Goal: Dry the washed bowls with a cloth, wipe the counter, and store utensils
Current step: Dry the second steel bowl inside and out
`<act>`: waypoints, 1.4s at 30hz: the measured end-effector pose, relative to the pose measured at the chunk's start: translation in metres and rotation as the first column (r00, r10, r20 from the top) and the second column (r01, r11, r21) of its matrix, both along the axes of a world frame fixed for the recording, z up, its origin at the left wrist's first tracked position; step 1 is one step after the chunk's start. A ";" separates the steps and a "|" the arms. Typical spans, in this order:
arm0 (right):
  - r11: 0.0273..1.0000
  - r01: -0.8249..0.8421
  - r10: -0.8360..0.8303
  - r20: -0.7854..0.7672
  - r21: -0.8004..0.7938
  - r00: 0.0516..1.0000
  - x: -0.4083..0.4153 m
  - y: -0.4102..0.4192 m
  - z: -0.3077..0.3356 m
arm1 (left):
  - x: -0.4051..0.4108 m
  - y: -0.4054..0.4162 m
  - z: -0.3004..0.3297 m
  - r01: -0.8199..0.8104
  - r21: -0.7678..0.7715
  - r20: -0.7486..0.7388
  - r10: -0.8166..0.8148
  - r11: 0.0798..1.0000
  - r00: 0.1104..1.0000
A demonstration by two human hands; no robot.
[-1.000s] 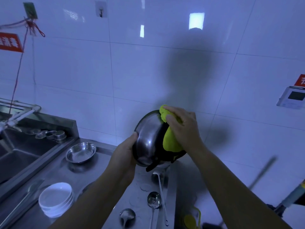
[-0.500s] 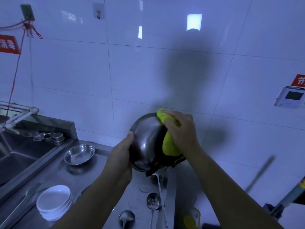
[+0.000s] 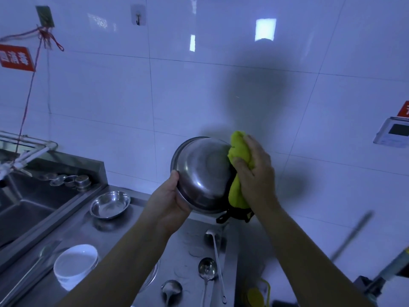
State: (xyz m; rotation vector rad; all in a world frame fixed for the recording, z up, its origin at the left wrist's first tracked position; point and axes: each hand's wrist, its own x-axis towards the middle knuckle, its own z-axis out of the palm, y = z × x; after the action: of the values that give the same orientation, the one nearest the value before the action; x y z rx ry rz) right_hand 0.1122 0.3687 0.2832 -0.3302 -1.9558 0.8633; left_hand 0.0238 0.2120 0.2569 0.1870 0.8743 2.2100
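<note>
Cloth (image 3: pixel 238 171) now further right on bowl (image 3: pixel 202 173)

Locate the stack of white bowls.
In the head view, the stack of white bowls sits low left on the steel counter, between the sink and the left forearm.

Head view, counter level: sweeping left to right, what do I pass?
sink → small steel bowl → left hand → big steel bowl → yellow cloth → right hand.
</note>
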 end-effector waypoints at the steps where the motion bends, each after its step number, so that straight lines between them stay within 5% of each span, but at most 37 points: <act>1: 0.997 -0.029 0.026 0.047 0.066 0.999 -0.003 -0.002 0.004 | 0.003 0.002 0.000 0.001 -0.001 -0.006 -0.001 1.000 1.000; 6: 0.912 -0.174 0.149 0.094 0.371 0.984 -0.010 -0.021 0.006 | 0.005 0.003 0.001 0.028 0.028 0.010 -0.028 0.999 1.000; 12: 0.812 -0.225 0.255 0.019 0.538 0.967 0.006 -0.033 -0.019 | -0.003 -0.006 0.004 0.001 0.037 0.025 -0.002 0.999 1.000; 15: 0.833 -0.233 0.272 -0.005 0.503 0.962 0.012 -0.021 -0.027 | -0.003 -0.010 0.000 -0.006 -0.001 0.003 0.006 1.000 1.000; 21: 0.977 -0.117 0.100 0.099 0.181 0.990 -0.002 0.005 -0.008 | 0.005 -0.016 -0.006 0.066 -0.077 -0.070 -0.072 0.995 0.995; 32: 0.806 -0.164 0.196 0.005 0.568 0.981 0.010 -0.031 -0.032 | -0.003 -0.014 0.011 -0.043 -0.040 0.026 0.044 0.998 0.999; 38: 0.950 -0.067 0.086 -0.050 0.305 0.995 0.014 -0.011 -0.037 | 0.005 -0.015 0.009 0.038 0.098 0.067 -0.045 0.994 0.997; 42: 0.882 -0.034 0.081 -0.079 0.469 0.994 0.003 -0.033 -0.033 | 0.016 0.001 0.007 0.052 0.148 0.096 -0.067 0.988 0.993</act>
State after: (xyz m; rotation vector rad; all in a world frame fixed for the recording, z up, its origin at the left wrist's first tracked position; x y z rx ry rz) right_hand 0.1150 0.3359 0.2507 0.0555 -2.0166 0.4077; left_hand 0.0396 0.2134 0.2638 0.1672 0.6454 2.2077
